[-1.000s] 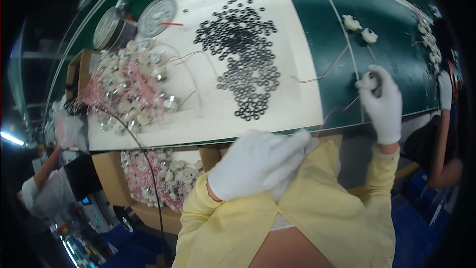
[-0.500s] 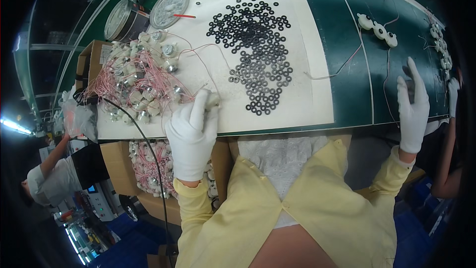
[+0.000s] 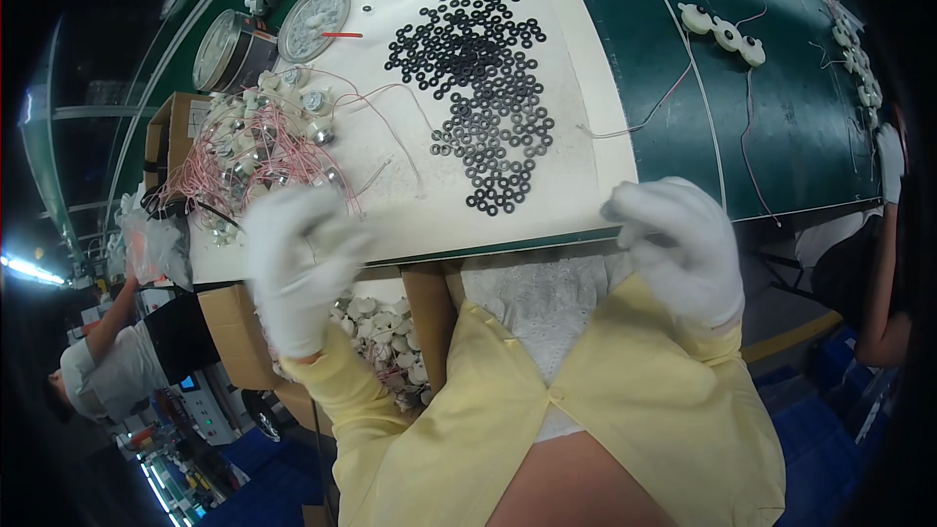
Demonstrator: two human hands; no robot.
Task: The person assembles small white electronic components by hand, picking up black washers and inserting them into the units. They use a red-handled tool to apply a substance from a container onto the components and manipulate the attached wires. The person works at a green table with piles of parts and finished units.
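My left hand (image 3: 293, 259), in a white glove, is over the table's front edge beside a pile of white round parts with silver metal pieces and pink wires (image 3: 262, 141). Motion smears its fingers, so whether they hold anything is unclear. My right hand (image 3: 683, 246), also gloved in white, hovers at the front edge on the right, its fingers curled together. Anything between its fingertips is hidden. Many small black rings (image 3: 478, 63) lie spread on the white sheet (image 3: 576, 161) between and beyond my hands.
Three joined white parts with wires (image 3: 724, 34) lie on the green mat, with more in a row (image 3: 857, 63) farther right. A tin (image 3: 229, 51) and its round lid (image 3: 314, 21) stand back left. An open carton (image 3: 232, 332) sits below the edge. Another person's gloved hand (image 3: 890, 161) is far right.
My right hand has come left and nearer, its spread fingers now curled. My left hand has moved left and down from the sheet; the white part seen in it before no longer shows.
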